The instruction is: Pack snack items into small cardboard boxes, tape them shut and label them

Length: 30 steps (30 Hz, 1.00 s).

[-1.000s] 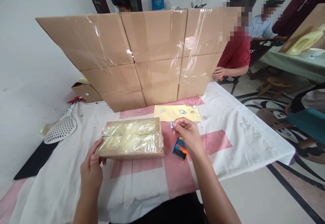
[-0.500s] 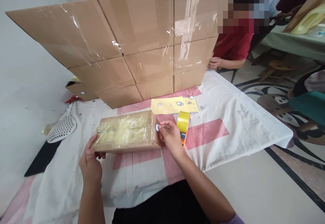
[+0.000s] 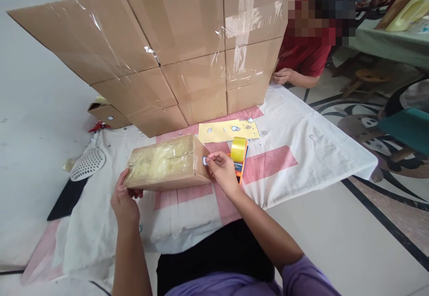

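A flat cardboard box [image 3: 167, 166], its top covered in shiny clear tape, lies on the cloth before me. My left hand [image 3: 124, 200] grips its near left corner, fingers closed on the edge. At the box's right end my right hand [image 3: 221, 171] pinches a small blue-edged white sticker [image 3: 204, 161] against the cardboard. Just right of that hand stands an orange tape dispenser with a yellow roll [image 3: 239, 152].
A yellow backing sheet [image 3: 228, 130] with a few stickers lies behind the dispenser. A tall taped cardboard wall [image 3: 174, 54] stands across the back. A white perforated skimmer [image 3: 87, 163] lies at left. A person in red [image 3: 301, 59] sits beyond the wall's right end.
My right hand carried the sticker leftward from above the dispenser to the box's right end. The box has turned slightly, and my view has tilted down.
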Each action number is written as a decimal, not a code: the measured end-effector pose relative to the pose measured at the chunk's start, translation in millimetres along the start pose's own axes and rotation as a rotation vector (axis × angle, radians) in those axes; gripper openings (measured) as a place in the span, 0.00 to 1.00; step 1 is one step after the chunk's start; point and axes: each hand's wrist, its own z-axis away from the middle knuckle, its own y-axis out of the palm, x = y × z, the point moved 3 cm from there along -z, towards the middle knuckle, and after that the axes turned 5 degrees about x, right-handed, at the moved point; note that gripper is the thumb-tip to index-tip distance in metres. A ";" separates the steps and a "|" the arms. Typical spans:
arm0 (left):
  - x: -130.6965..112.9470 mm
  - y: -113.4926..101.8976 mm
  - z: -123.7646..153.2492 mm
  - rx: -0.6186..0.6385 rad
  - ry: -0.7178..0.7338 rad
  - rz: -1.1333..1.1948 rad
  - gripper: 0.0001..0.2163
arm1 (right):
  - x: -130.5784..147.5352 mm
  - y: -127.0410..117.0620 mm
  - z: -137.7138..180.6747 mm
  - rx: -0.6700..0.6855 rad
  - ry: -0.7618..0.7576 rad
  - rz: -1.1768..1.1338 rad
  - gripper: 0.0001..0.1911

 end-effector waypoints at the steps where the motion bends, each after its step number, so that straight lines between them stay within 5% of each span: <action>1: 0.0 0.3 0.3 0.002 -0.001 -0.001 0.32 | -0.7 0.1 0.0 -0.003 0.000 -0.004 0.15; 30: 5.3 7.0 2.5 -0.018 -0.004 0.025 0.29 | -16.6 0.5 -4.2 -0.077 -0.110 0.033 0.13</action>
